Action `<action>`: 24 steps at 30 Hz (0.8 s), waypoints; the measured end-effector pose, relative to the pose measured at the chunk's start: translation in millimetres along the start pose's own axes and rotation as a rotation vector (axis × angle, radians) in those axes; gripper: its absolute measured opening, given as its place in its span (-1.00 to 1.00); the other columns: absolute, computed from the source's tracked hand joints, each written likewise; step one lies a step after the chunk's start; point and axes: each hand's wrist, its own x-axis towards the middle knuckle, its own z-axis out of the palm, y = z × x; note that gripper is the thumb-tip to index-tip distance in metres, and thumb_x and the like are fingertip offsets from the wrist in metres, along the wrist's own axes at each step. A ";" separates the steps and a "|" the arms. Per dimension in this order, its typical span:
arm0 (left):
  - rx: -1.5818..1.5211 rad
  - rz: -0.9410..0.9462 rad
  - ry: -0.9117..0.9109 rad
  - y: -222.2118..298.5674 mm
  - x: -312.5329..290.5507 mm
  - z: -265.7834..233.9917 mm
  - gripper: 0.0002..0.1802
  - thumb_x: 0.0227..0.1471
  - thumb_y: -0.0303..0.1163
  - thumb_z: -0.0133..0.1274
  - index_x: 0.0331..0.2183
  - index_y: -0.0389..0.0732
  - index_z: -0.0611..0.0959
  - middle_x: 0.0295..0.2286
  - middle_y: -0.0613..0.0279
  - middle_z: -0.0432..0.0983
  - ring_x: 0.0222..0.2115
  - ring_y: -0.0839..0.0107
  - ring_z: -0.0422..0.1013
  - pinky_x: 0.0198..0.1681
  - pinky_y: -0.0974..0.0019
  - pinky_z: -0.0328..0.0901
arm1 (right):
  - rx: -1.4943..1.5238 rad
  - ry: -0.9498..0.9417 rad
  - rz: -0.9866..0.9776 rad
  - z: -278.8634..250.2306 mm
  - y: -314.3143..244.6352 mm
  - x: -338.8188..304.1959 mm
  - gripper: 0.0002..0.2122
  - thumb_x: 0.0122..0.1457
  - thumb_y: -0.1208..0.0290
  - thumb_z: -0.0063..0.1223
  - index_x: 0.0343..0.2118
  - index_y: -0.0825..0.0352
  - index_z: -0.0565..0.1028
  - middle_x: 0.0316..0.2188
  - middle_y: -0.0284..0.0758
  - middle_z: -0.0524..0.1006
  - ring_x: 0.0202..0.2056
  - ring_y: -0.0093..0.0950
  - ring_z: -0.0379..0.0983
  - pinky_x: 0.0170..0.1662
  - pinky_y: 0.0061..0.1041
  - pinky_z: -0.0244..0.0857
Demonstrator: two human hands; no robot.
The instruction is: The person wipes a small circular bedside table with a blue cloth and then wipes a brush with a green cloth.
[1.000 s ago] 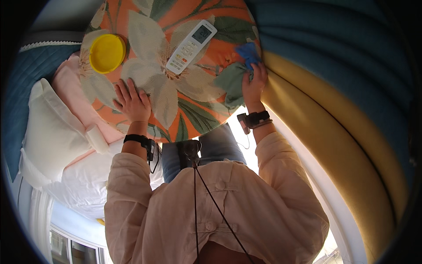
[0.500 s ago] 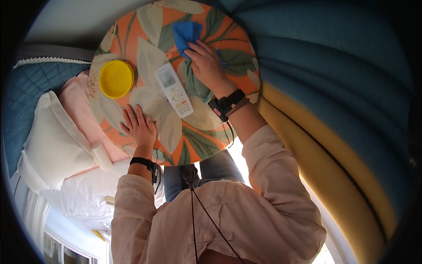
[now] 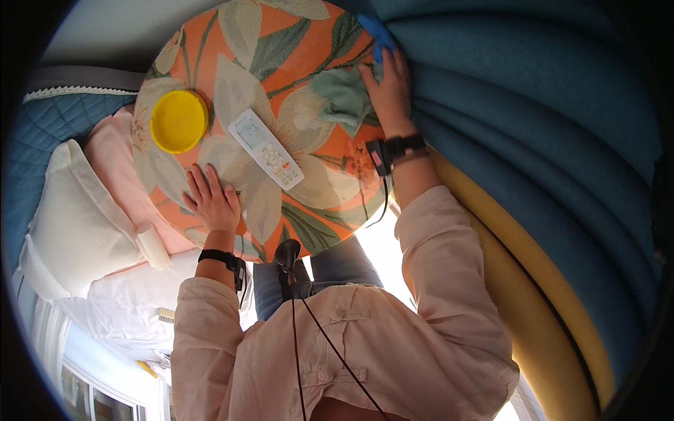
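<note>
Green cloth [image 3: 342, 95] partly under right grip [image 3: 390, 97]

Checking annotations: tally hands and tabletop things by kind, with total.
Left hand and right hand: 2
Remote: 1
Yellow dish: 1
Green cloth and blue cloth: 1 or 2, can't tell if joined
Total: 5 or 6

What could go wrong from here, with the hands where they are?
The right hand is at the edge of the round table, so the blue cloth under its fingers could slip off there.

The green cloth lies loose and bunched beside that hand; if dragged inward, it might bump the remote.

The yellow dish sits near the table's left rim, close to the left hand, and a careless nudge could push it over.
</note>
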 end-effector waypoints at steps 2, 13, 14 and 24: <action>-0.013 0.004 0.000 2.8 1.5 0.1 -0.41 0.04 -0.13 -0.33 0.09 -0.14 0.23 0.15 0.01 -0.05 0.16 0.02 -0.09 0.04 -0.28 -0.17 | 0.000 0.007 0.099 -15.8 5.4 -39.0 -0.50 0.04 0.21 0.06 -0.03 0.43 0.27 0.04 0.04 0.18 0.09 -0.04 0.07 0.11 -0.24 0.04; 0.009 -0.026 0.000 -4.5 0.4 -0.7 -0.38 0.01 -0.12 -0.28 0.11 -0.14 0.20 0.16 0.04 -0.07 0.17 0.05 -0.11 0.06 -0.27 -0.22 | 0.003 -0.321 0.244 -44.3 -78.7 -273.8 -0.46 -0.08 0.54 0.06 0.02 0.49 0.19 0.10 0.08 0.06 0.13 0.05 -0.04 0.14 -0.13 -0.08; -0.019 -0.029 -0.026 -1.6 1.4 0.3 -0.38 0.01 -0.12 -0.27 0.11 -0.12 0.20 0.16 0.05 -0.08 0.17 0.06 -0.13 0.08 -0.26 -0.24 | 0.020 -0.435 0.201 -49.1 -92.6 -282.6 -0.47 -0.10 0.53 0.06 0.01 0.44 0.23 0.09 0.02 0.11 0.13 -0.01 -0.01 0.13 -0.13 -0.06; -0.185 0.004 -0.030 -3.5 12.7 -13.8 -0.47 0.05 -0.20 -0.22 0.08 -0.08 0.28 0.13 0.06 0.00 0.16 0.08 -0.08 0.12 -0.14 -0.21 | 0.225 -0.568 -0.366 17.0 -197.4 -212.4 -0.57 0.02 0.25 0.03 -0.03 0.25 0.33 0.12 -0.24 0.16 0.16 -0.26 0.00 0.09 -0.13 -0.04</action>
